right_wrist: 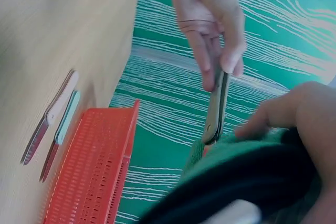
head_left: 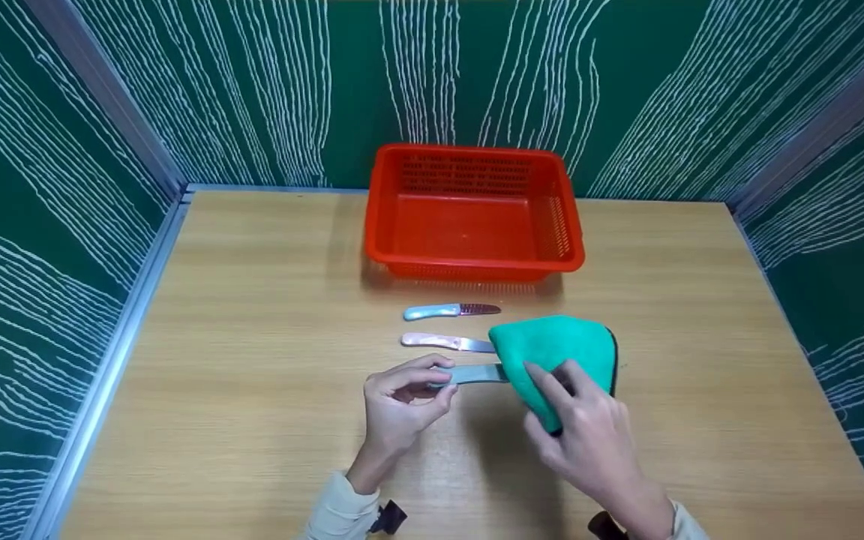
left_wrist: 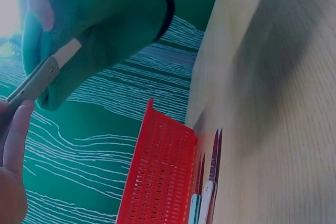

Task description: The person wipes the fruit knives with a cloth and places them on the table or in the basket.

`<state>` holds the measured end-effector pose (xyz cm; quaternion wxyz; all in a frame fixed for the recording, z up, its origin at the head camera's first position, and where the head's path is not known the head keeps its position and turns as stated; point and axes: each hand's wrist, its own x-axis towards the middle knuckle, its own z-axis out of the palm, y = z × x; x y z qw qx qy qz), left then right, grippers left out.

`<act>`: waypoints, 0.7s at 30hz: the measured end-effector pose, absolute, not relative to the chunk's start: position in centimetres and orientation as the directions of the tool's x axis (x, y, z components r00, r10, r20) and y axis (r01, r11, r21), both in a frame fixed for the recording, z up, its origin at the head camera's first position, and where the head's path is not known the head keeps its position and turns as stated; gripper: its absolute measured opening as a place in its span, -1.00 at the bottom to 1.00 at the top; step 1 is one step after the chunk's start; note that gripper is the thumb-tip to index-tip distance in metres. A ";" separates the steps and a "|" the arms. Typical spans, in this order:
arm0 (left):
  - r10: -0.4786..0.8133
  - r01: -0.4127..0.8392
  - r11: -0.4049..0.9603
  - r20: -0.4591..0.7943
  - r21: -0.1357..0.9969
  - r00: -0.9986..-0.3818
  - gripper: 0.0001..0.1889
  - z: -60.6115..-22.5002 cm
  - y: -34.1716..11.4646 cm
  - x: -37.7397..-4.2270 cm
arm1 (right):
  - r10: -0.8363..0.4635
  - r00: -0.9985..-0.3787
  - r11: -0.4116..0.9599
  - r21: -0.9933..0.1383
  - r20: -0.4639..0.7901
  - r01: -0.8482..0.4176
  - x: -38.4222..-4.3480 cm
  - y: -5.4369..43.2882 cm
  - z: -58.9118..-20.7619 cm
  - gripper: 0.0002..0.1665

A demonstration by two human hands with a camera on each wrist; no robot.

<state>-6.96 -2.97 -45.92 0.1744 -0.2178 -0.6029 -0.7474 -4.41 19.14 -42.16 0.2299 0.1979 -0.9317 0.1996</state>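
My left hand pinches the grey-green handle of a folding knife between thumb and fingers, above the table. A green cloth with a dark edge is gripped in my right hand, and it wraps over the knife's blade. In the left wrist view a short stretch of the blade shows against the cloth; its far part is hidden there. Two more knives lie on the table beyond my hands: one with a pink-white handle, partly covered by the cloth in the head view, and one with a light-blue handle.
A red plastic basket with slotted sides stands at the back of the wooden table. Green panels with white wavy lines enclose the table at the back and both sides. A metal rail runs along the left edge.
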 end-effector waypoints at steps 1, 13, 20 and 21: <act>0.002 0.524 -0.212 0.536 0.825 -0.844 -0.81 -45.9 -3.0 -6.9 | -0.281 -0.822 0.853 -0.263 0.495 -0.450 -4.4 19.1 -42.2 -0.48; 0.010 0.532 -0.270 0.554 0.803 -0.832 -0.77 -48.0 -2.9 -7.5 | -0.283 -0.825 0.884 -0.201 0.490 -0.423 -4.1 19.2 -42.0 -0.38; -0.012 0.548 -0.296 0.571 0.782 -0.821 -0.78 -48.5 -3.3 -7.8 | -0.252 -0.786 0.872 -0.219 0.565 -0.437 -4.3 20.0 -43.0 -0.46; -0.015 0.552 -0.299 0.574 0.779 -0.818 -0.78 -48.5 -3.3 -7.8 | -0.250 -0.780 0.871 -0.219 0.573 -0.440 -4.3 20.2 -43.2 -0.47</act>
